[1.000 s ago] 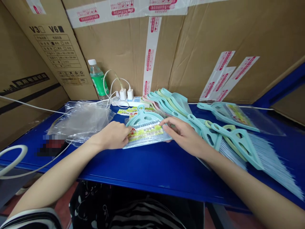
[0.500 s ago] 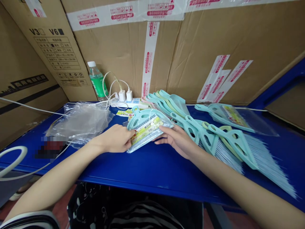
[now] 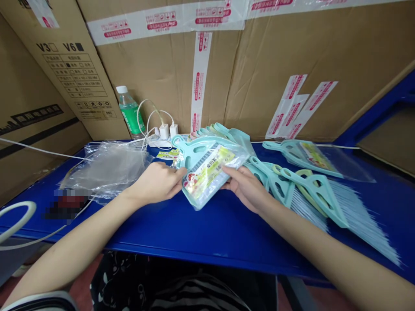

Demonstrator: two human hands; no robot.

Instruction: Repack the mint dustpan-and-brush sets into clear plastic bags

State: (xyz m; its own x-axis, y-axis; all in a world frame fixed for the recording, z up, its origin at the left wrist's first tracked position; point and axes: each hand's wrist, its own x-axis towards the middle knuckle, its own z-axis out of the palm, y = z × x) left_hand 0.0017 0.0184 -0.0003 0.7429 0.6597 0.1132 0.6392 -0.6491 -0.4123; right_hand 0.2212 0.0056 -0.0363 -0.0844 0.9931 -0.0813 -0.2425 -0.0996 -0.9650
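Note:
Between my hands is a mint-green dustpan (image 3: 194, 149) with a bristled brush against it, partly inside a clear plastic bag. Its handle points to the back left. A yellow-green printed label card (image 3: 209, 170) shows through the bag. My left hand (image 3: 158, 183) is closed, thumb and curled finger pinching the left edge of the bagged dustpan. On the opposite edge, my right hand (image 3: 244, 185) grips with the thumb on top and the fingers underneath, partly hidden. Just right of that hand lie several mint and green brushes (image 3: 317, 194), with more dustpans (image 3: 238, 138) stacked behind.
A pile of clear plastic bags (image 3: 110, 166) lies left on the blue table (image 3: 181, 235). Behind stand a green-labelled bottle (image 3: 131, 114), white chargers (image 3: 164, 131) with cables, and cardboard walls (image 3: 155, 73). One bagged dustpan (image 3: 304, 157) lies at the back right; loose label cards (image 3: 168, 154) lie behind my left hand.
The bagged dustpan has tilted up towards me, so more of its label card shows. My left hand has shifted slightly left along its edge; my right hand keeps its grip.

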